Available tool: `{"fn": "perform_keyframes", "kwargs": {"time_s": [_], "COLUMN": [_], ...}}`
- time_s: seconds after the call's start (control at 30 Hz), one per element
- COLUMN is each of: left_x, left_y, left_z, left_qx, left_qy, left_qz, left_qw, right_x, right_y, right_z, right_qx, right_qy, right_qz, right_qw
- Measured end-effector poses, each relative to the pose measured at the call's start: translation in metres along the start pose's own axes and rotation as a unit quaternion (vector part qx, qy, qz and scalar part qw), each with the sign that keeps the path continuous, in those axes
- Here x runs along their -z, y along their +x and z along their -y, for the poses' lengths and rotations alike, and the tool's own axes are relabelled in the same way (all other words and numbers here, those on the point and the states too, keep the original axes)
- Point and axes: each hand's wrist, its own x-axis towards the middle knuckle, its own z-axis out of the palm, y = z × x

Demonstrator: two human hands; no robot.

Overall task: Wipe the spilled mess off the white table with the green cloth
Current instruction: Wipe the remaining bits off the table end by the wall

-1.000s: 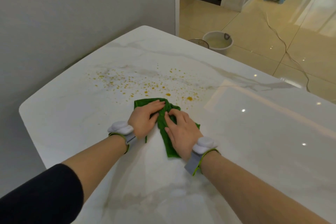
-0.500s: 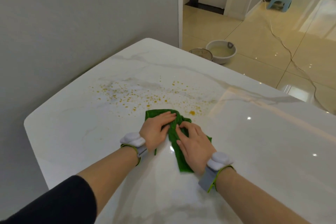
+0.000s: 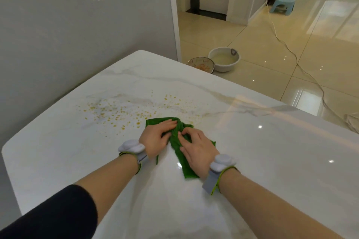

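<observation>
Green cloth [image 3: 175, 137]: bunched on the white table [image 3: 252, 161] under both our hands. A raised fold runs between the two sets of fingers, and a strip trails back under the right palm.
Left hand [image 3: 157, 139]: we lay it flat on the cloth, fingers fairly straight and close together, tips pointing at the fold; it presses and grips nothing.
Right hand [image 3: 198, 147]: fingers bent at the knuckles, tips pressing into the fold just across from the left fingertips. The thumb lies apart on the cloth, so we see no pinch.
Spill [image 3: 120, 114]: yellow specks scattered beyond and to the left of the left fingers; the nearest ones sit just beside the cloth's far edge.
Wrist bands [image 3: 132, 146]: one behind each hand.
Basin [image 3: 224, 59]: on the floor, far beyond our fingertips, past the table's edge.
</observation>
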Motion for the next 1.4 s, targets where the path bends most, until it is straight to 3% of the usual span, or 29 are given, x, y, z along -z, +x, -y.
{"fn": "perform_keyframes", "kwargs": {"time_s": [0.2, 0.43, 0.73, 0.9, 1.17, 1.4], "left_x": [-0.017, -0.005, -0.021, -0.013, -0.033, -0.029], "left_y": [0.033, 0.022, 0.077, 0.07, 0.134, 0.127], "left_z": [-0.005, 0.002, -0.001, 0.013, -0.003, 0.01], "left_qx": [0.03, -0.041, -0.031, -0.078, -0.046, -0.101], "left_qy": [-0.001, 0.004, -0.039, -0.033, -0.044, -0.038], "left_qz": [-0.059, 0.005, -0.032, 0.026, -0.032, 0.015], "left_qw": [0.998, 0.999, 0.998, 0.996, 0.997, 0.994], "right_x": [-0.008, -0.005, -0.009, -0.004, -0.006, -0.004], "right_y": [0.03, 0.006, 0.043, 0.032, 0.075, 0.059], "right_z": [-0.02, -0.005, -0.028, -0.029, -0.073, -0.072], "right_qx": [-0.051, -0.018, -0.116, -0.07, -0.131, -0.098], "right_qy": [-0.006, -0.007, -0.016, -0.01, -0.038, -0.017], "right_qz": [-0.007, 0.0, -0.019, 0.001, -0.025, -0.026], "right_qw": [0.999, 1.0, 0.993, 0.997, 0.99, 0.995]}}
